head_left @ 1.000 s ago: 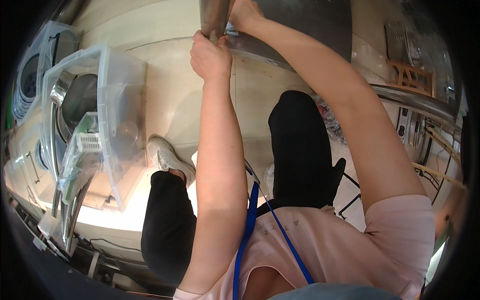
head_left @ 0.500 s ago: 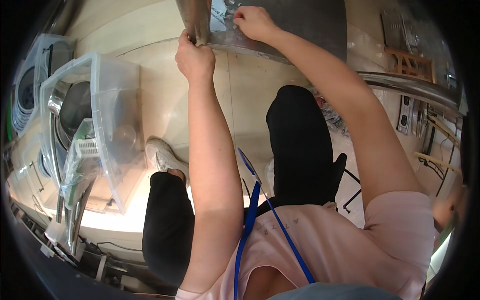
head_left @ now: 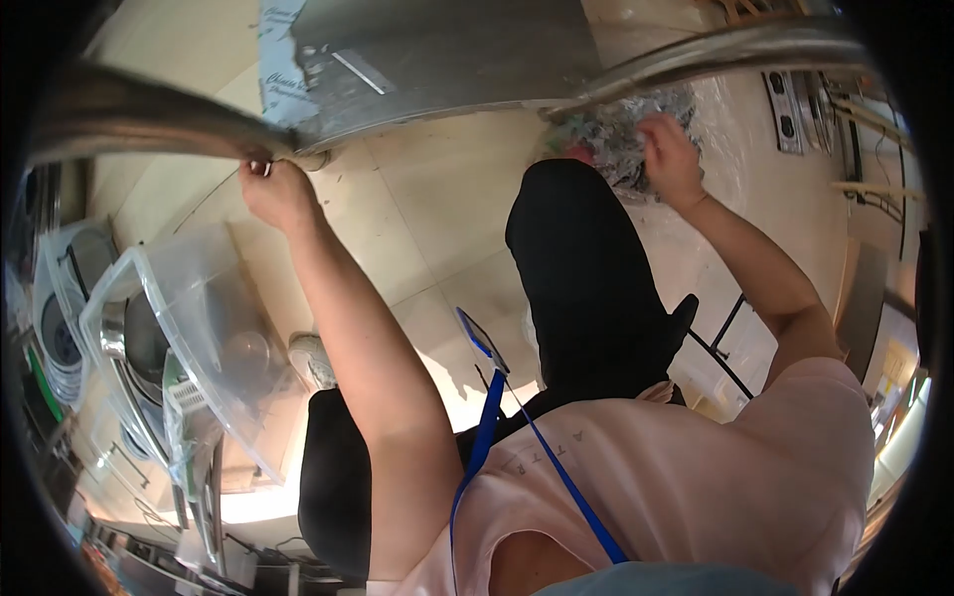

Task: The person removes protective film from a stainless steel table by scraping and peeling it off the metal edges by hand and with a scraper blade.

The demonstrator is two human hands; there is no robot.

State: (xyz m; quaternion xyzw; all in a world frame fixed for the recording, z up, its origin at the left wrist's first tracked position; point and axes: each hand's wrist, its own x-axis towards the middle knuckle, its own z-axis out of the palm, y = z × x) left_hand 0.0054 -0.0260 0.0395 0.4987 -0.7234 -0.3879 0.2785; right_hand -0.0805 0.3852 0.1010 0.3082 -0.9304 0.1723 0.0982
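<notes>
My left hand point(head_left: 283, 194) is closed at the lower edge of a round metal leg point(head_left: 149, 114) at the upper left; what its fingertips pinch is too small to make out. My right hand point(head_left: 674, 167) is over a pile of crumpled plastic film point(head_left: 621, 134), its fingers bent, a little apart and slightly blurred. Between the hands, at the top, is a grey metal panel point(head_left: 447, 60). Printed blue-white protective film point(head_left: 283, 65) covers its left end, with a torn edge. A second metal tube point(head_left: 725, 50) runs to the upper right.
On the left stand clear plastic bins point(head_left: 189, 298) holding pots and packaged items. A shoe point(head_left: 313, 363) rests on the tiled floor point(head_left: 397, 199). Metal parts point(head_left: 785, 109) lie at the right, near thin black rods point(head_left: 720, 358). A blue lanyard point(head_left: 487, 417) hangs in front.
My right hand has moved from the panel down and right to the film pile. My left hand has shifted left along with the leg in view. More of the panel and both tubes now show.
</notes>
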